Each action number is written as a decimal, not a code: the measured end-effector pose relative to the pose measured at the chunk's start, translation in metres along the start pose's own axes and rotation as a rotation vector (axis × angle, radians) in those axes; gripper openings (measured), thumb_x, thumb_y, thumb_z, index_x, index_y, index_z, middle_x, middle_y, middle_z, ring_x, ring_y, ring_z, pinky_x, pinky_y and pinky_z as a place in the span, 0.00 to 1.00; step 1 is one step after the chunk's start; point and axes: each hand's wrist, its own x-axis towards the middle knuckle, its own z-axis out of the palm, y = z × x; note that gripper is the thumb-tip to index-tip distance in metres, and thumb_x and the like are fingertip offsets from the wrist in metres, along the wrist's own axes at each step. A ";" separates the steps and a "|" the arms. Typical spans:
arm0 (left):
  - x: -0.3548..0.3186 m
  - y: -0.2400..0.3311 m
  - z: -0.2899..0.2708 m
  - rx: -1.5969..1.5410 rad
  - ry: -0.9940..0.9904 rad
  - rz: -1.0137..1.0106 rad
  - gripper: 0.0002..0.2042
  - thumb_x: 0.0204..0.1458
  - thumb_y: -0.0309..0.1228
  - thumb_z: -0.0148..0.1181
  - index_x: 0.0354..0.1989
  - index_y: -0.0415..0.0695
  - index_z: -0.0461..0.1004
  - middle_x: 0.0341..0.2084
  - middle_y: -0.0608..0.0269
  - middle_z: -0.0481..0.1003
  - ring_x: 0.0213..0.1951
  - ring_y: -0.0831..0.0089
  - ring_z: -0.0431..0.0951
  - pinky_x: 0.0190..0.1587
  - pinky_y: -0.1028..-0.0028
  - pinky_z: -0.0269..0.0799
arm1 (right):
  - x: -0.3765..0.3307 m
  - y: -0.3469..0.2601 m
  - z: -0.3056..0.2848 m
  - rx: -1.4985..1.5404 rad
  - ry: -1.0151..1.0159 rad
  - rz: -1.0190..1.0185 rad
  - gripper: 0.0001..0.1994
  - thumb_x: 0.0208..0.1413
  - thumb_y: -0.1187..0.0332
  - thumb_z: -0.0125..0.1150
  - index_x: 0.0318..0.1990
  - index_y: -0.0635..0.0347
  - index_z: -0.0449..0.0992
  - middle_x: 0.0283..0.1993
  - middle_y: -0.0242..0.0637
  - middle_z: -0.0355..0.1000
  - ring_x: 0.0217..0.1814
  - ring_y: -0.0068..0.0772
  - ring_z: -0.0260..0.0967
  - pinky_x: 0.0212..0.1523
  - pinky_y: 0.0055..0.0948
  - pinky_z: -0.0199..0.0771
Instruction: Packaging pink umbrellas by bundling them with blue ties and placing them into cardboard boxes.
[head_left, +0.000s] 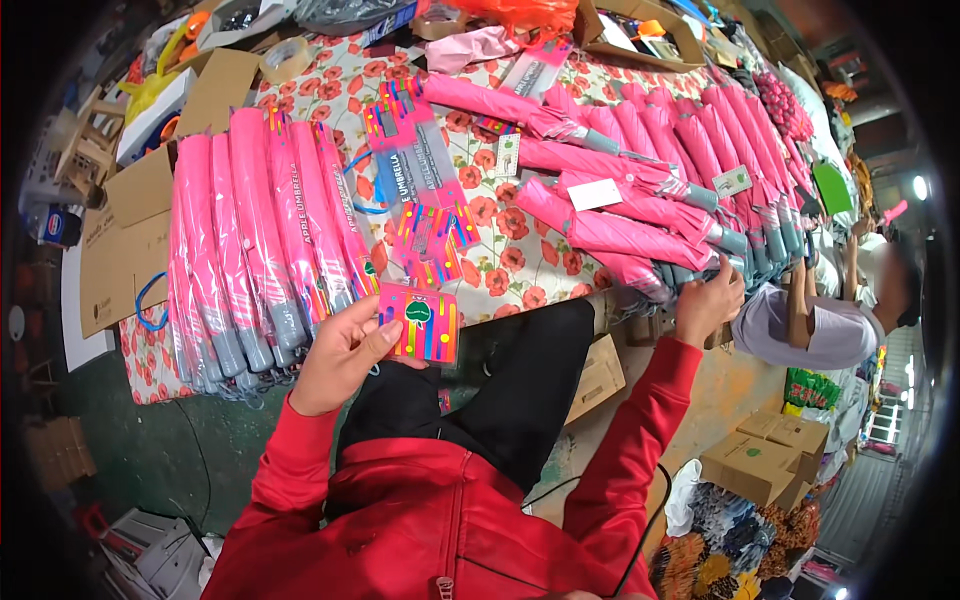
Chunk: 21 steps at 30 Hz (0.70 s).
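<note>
My left hand (345, 350) pinches a small, brightly striped printed sleeve (423, 322) with a green emblem, between thumb and fingers, above my lap at the table's front edge. At the right, my right hand (708, 303) reaches to the handle end of a folded pink umbrella (640, 232), its fingers closed around that end. The fingertips are partly hidden there. Several more loose pink umbrellas (720, 135) with grey handles lie piled beyond it. More printed sleeves (430, 235) lie flat on the table between the two groups of umbrellas.
A row of pink umbrellas in clear wrappers (240, 250) covers the table's left side. Cardboard (130, 235) leans beyond them, near a tape roll (286, 60). Another person (810, 325) sits at the right. Closed cartons (765, 455) stand on the floor.
</note>
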 end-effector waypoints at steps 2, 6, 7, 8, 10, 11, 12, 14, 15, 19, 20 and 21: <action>0.004 0.000 -0.002 -0.014 0.030 -0.002 0.15 0.65 0.27 0.50 0.55 0.30 0.67 0.40 0.50 0.78 0.37 0.68 0.81 0.41 0.71 0.82 | 0.010 0.014 0.013 -0.099 0.022 -0.117 0.21 0.48 0.73 0.56 0.53 0.53 0.76 0.59 0.50 0.67 0.62 0.54 0.61 0.62 0.50 0.57; 0.004 0.001 -0.001 -0.036 0.053 -0.010 0.15 0.65 0.27 0.50 0.55 0.30 0.67 0.40 0.51 0.78 0.36 0.69 0.81 0.41 0.71 0.82 | 0.017 0.027 0.033 -0.253 0.043 -0.272 0.19 0.49 0.71 0.57 0.51 0.51 0.76 0.61 0.49 0.66 0.64 0.54 0.60 0.63 0.53 0.56; 0.006 0.003 0.000 -0.040 0.042 -0.011 0.15 0.65 0.27 0.50 0.55 0.30 0.67 0.40 0.51 0.78 0.36 0.69 0.81 0.41 0.71 0.82 | 0.022 0.029 0.035 -0.307 0.046 -0.306 0.18 0.50 0.71 0.57 0.51 0.51 0.76 0.61 0.49 0.66 0.64 0.54 0.59 0.63 0.54 0.56; 0.008 0.004 0.002 -0.044 0.026 -0.010 0.15 0.65 0.27 0.50 0.56 0.30 0.68 0.40 0.51 0.78 0.36 0.69 0.81 0.40 0.71 0.82 | 0.028 0.032 0.036 -0.364 0.050 -0.336 0.18 0.50 0.70 0.57 0.50 0.51 0.76 0.62 0.48 0.65 0.64 0.54 0.59 0.64 0.55 0.55; 0.013 0.004 0.006 -0.053 -0.011 0.006 0.15 0.65 0.27 0.50 0.56 0.30 0.68 0.41 0.51 0.78 0.35 0.69 0.81 0.40 0.71 0.82 | 0.039 0.040 0.028 -0.434 0.076 -0.357 0.17 0.51 0.69 0.57 0.50 0.51 0.76 0.62 0.48 0.65 0.65 0.55 0.59 0.64 0.56 0.55; 0.013 0.001 0.008 -0.057 0.000 -0.012 0.15 0.65 0.26 0.50 0.56 0.30 0.67 0.40 0.50 0.78 0.35 0.68 0.81 0.39 0.71 0.82 | 0.042 0.041 0.024 -0.433 0.074 -0.345 0.16 0.51 0.69 0.58 0.49 0.51 0.76 0.61 0.48 0.66 0.64 0.54 0.60 0.64 0.57 0.54; 0.009 -0.001 0.005 -0.055 0.013 -0.033 0.15 0.64 0.26 0.50 0.56 0.31 0.67 0.40 0.50 0.78 0.34 0.67 0.81 0.38 0.72 0.82 | 0.039 0.036 0.021 -0.427 0.067 -0.331 0.16 0.51 0.68 0.58 0.49 0.52 0.76 0.61 0.47 0.67 0.64 0.54 0.60 0.64 0.58 0.53; 0.009 -0.003 0.002 -0.048 0.038 -0.078 0.15 0.64 0.26 0.50 0.57 0.32 0.67 0.39 0.49 0.79 0.32 0.66 0.82 0.36 0.74 0.81 | 0.034 0.028 0.013 -0.416 0.050 -0.300 0.14 0.51 0.67 0.58 0.47 0.52 0.76 0.59 0.47 0.69 0.63 0.52 0.62 0.65 0.60 0.52; 0.009 -0.004 0.000 -0.048 0.032 -0.073 0.15 0.64 0.26 0.50 0.57 0.32 0.67 0.39 0.49 0.79 0.32 0.66 0.82 0.36 0.74 0.81 | 0.033 0.022 0.005 -0.418 0.056 -0.297 0.14 0.51 0.67 0.58 0.47 0.52 0.76 0.59 0.47 0.69 0.63 0.52 0.62 0.65 0.60 0.52; 0.005 -0.005 -0.009 0.002 0.025 -0.112 0.15 0.65 0.27 0.50 0.56 0.31 0.67 0.42 0.49 0.78 0.34 0.65 0.82 0.36 0.71 0.82 | 0.026 0.003 -0.057 -0.375 -0.211 -0.333 0.12 0.52 0.62 0.61 0.43 0.53 0.78 0.46 0.45 0.77 0.50 0.51 0.72 0.57 0.55 0.65; 0.004 -0.004 -0.005 0.000 0.023 -0.119 0.15 0.65 0.27 0.50 0.56 0.31 0.67 0.42 0.49 0.78 0.34 0.65 0.82 0.36 0.71 0.82 | 0.020 -0.004 -0.076 -0.380 -0.217 -0.331 0.12 0.52 0.62 0.61 0.43 0.53 0.78 0.46 0.45 0.77 0.50 0.51 0.72 0.57 0.55 0.65; 0.005 -0.002 0.002 -0.048 0.051 -0.093 0.15 0.66 0.27 0.49 0.57 0.31 0.66 0.42 0.49 0.78 0.35 0.64 0.83 0.36 0.71 0.82 | 0.013 -0.013 -0.096 -0.360 -0.263 -0.245 0.12 0.52 0.61 0.61 0.42 0.53 0.78 0.43 0.44 0.77 0.46 0.51 0.72 0.54 0.53 0.67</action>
